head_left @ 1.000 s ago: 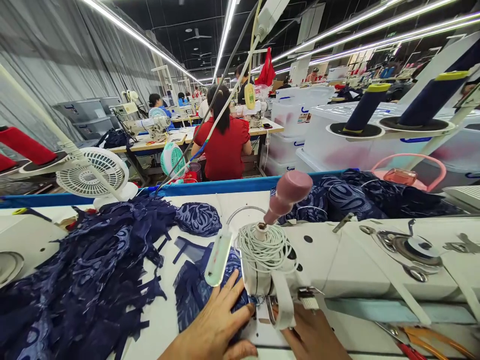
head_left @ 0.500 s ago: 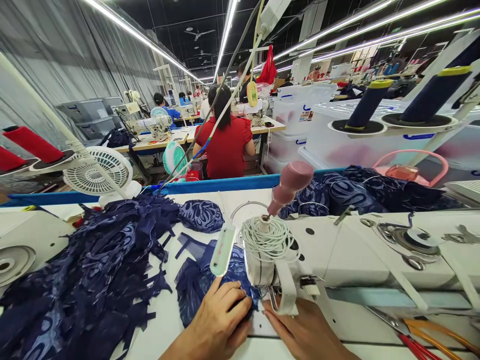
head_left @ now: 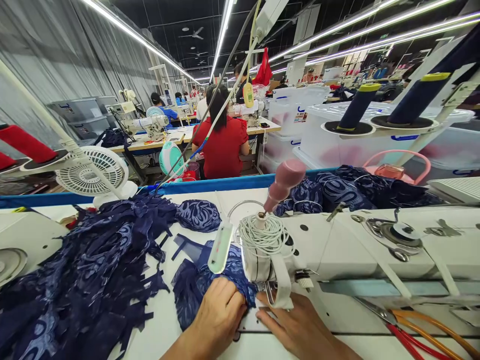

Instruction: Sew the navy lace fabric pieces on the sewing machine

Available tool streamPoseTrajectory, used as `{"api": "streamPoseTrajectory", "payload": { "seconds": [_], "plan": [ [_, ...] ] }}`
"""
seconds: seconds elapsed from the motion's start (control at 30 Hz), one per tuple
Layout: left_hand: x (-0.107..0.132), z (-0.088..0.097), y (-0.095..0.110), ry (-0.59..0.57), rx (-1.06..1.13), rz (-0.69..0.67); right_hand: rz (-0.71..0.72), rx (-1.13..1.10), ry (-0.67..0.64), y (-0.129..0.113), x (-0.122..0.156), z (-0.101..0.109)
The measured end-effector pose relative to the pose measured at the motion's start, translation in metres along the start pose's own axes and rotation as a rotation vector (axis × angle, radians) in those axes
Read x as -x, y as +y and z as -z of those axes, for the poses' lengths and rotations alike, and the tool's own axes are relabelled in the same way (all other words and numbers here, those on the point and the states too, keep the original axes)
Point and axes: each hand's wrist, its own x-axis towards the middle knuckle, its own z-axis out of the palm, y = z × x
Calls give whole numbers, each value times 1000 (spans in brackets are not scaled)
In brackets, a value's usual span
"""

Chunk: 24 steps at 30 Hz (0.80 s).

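Observation:
A navy lace garment piece (head_left: 200, 287) lies bunched under the head of a white sewing machine (head_left: 318, 250). My left hand (head_left: 219, 310) is closed on its near edge, left of the needle area, with the fingertips curled out of sight. My right hand (head_left: 300, 320) rests on the machine bed right of the presser foot (head_left: 269, 291). Its thumb and index finger are apart, and the index fingertip is at the fabric's edge. A white guard bar partly covers this hand. Pale cord (head_left: 264, 235) is coiled on the machine head around a pink-handled tool (head_left: 285, 185).
A heap of navy lace pieces (head_left: 86, 265) covers the table's left side, by a white fan (head_left: 92, 170). Orange-and-red-handled scissors (head_left: 397, 317) lie at the right. Behind the machine are navy bundles (head_left: 337, 190) and thread cones (head_left: 356, 107). A co-worker in red (head_left: 221, 145) sits ahead.
My left hand's fingers have curled in more tightly on the lace. My right index finger now shows more beside the presser foot. The whole view has shifted slightly.

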Motion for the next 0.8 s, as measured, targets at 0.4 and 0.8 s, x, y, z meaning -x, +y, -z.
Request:
{"api": "streamPoseTrajectory", "payload": {
  "seconds": [0.4,0.8],
  "plan": [
    [-2,-1,-5,22,-14,-18,103,85,-194,3,-17,-5],
    [4,3,-5,67,-42,-115,57,-128,-142,7,-11,15]
  ]
}}
